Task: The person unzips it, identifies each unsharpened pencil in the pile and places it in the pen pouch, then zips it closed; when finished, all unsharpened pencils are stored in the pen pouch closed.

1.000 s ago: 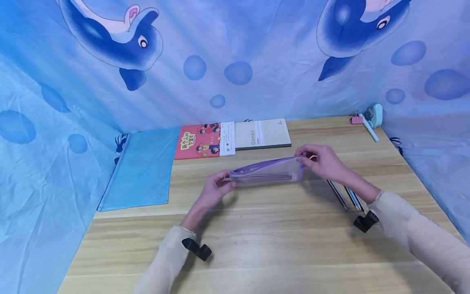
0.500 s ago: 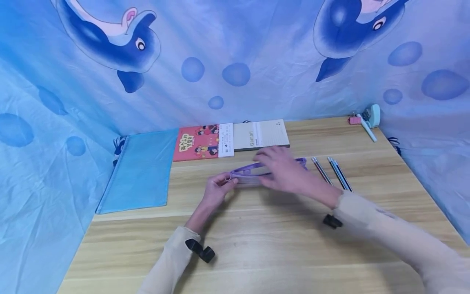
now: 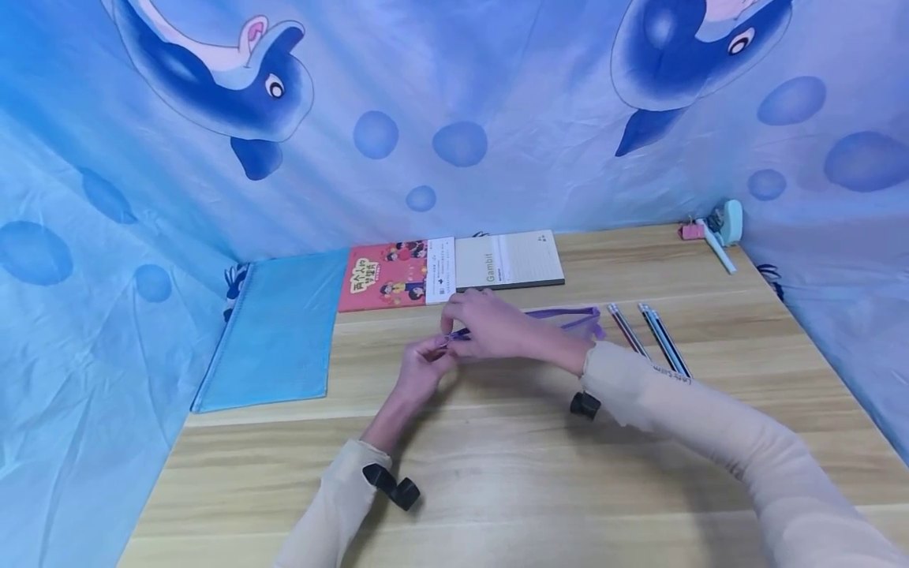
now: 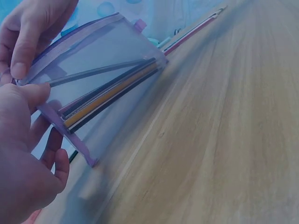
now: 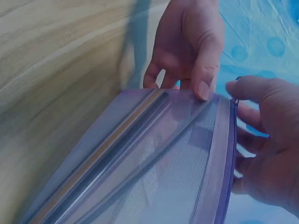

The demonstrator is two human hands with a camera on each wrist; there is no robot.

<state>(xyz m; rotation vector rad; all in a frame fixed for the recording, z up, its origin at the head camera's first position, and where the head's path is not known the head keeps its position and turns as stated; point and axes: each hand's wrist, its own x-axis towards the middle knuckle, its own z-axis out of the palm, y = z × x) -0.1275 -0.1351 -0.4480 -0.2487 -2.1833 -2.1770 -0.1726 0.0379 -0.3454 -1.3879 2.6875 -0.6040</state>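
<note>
A see-through purple mesh pencil case (image 4: 100,51) is held up off the table by its left end, with several pencils (image 4: 112,95) lying inside it. My left hand (image 3: 419,369) pinches the corner of that end between thumb and fingers. Close against it, my right hand (image 3: 493,327) pinches the zipper (image 5: 232,121) at the same end, thumb and forefinger at the purple edge. In the head view the right hand covers much of the case, leaving the far right end in sight.
Loose pencils (image 3: 660,339) lie right of the case. Behind are a blue folder (image 3: 273,331), a red book (image 3: 383,276) and a Gambit notebook (image 3: 529,256). A pink clip (image 3: 691,231) and a light-blue pen (image 3: 719,248) sit at the back right corner.
My right hand has let go of the case's right end and moved left to the zipper beside my left hand. The left hand has kept its grip on the left corner.
</note>
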